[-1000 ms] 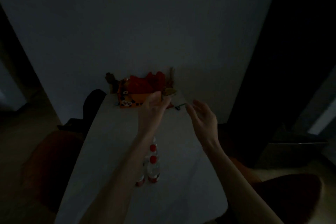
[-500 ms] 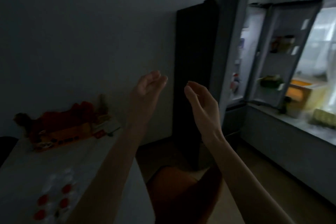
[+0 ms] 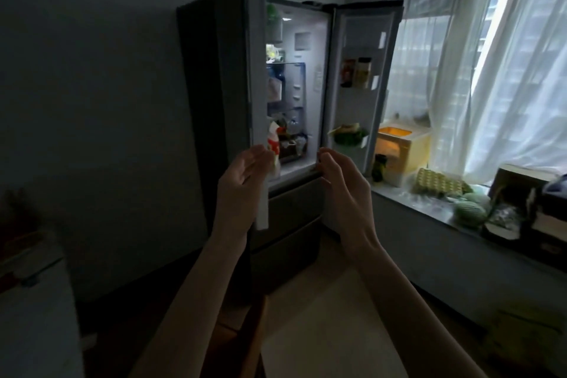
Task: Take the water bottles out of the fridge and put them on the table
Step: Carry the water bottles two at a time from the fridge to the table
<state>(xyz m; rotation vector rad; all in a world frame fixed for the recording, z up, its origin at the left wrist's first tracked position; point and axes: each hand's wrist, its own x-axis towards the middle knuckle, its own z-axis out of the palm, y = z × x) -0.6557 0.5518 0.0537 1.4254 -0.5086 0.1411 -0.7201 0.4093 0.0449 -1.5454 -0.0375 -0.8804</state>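
The fridge [image 3: 233,120] stands dark and tall in the far middle of the room, both upper doors swung open and its lit interior showing shelves crowded with food; whether any water bottles are among it cannot be told from here. The right door [image 3: 359,83] carries jars on a middle shelf and greens in a lower bin. In front of the open compartment both bare hands are raised, holding nothing: the left hand [image 3: 242,181] with fingers relaxed and lightly bent, overlapping the pale edge of the left door, and the right hand [image 3: 343,184] with fingers loosely curled, near the foot of the right door. The two hands are apart, with the lit shelves between them. At the near left a corner of the white table [image 3: 33,316] shows in shadow. To the right a counter [image 3: 435,209] under a curtained window [image 3: 497,70] bears a yellow-lidded container [image 3: 402,147], an egg carton [image 3: 438,182] and green round vegetables [image 3: 471,212].
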